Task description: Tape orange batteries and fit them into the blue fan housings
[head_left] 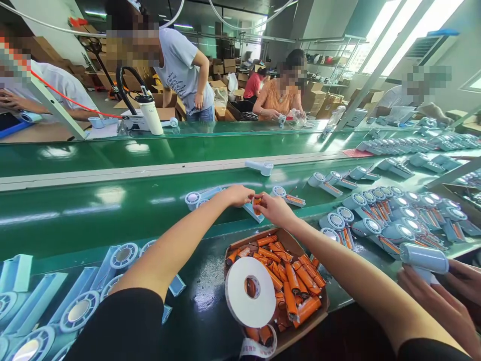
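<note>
My left hand (239, 194) and my right hand (273, 208) meet over the green belt (112, 210). Both pinch an orange battery cell (257, 202) pressed into the open handle of a pale blue fan shell (251, 209). That shell's round head (193, 199) lies to the left. Below my arms sits a cardboard box (280, 235) full of orange battery cells (296, 288), with a white tape roll (250, 292) standing on its front edge.
Empty blue fan shells (75, 301) lie at lower left. Several fans with batteries fitted (379, 215) crowd the right. A co-worker's hands (447, 296) hold a fan at lower right. Other people work across the far belt (188, 145).
</note>
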`<move>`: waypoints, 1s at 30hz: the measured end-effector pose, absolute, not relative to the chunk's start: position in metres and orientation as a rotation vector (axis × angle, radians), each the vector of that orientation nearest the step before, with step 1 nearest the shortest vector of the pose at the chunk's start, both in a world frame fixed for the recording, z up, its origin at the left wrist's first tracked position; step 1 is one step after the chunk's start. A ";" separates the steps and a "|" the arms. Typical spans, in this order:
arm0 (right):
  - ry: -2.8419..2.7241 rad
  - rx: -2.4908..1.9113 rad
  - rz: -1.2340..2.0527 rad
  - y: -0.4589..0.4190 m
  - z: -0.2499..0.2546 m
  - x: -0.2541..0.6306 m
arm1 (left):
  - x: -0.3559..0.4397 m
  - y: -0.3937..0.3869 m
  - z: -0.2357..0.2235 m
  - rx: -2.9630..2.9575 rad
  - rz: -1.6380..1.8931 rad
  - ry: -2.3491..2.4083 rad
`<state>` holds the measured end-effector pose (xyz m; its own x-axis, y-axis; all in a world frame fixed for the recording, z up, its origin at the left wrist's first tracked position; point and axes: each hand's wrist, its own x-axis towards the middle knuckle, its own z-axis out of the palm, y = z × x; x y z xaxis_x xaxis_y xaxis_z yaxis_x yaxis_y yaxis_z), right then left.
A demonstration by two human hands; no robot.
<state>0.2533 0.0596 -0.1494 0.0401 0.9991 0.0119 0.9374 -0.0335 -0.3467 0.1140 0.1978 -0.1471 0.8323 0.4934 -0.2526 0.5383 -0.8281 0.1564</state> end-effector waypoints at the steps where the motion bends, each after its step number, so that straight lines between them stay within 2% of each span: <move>1: -2.012 -2.099 0.318 0.059 -0.148 0.251 | 0.116 0.197 -0.148 2.791 -0.293 0.807; 8: -2.146 -2.289 0.241 0.063 -0.135 0.242 | 0.124 0.196 -0.151 2.758 -0.242 0.846; 14: -2.129 -2.228 0.320 0.071 -0.136 0.251 | 0.129 0.193 -0.155 2.724 -0.197 0.819; 20: -1.809 -2.007 0.402 0.060 -0.154 0.271 | 0.133 0.200 -0.160 2.688 -0.123 0.837; 25: -1.225 -1.551 0.341 0.038 -0.185 0.271 | 0.137 0.192 -0.161 2.708 -0.079 0.831; 30: -0.988 -1.314 0.097 0.022 -0.160 0.281 | 0.142 0.163 -0.167 2.754 0.025 0.802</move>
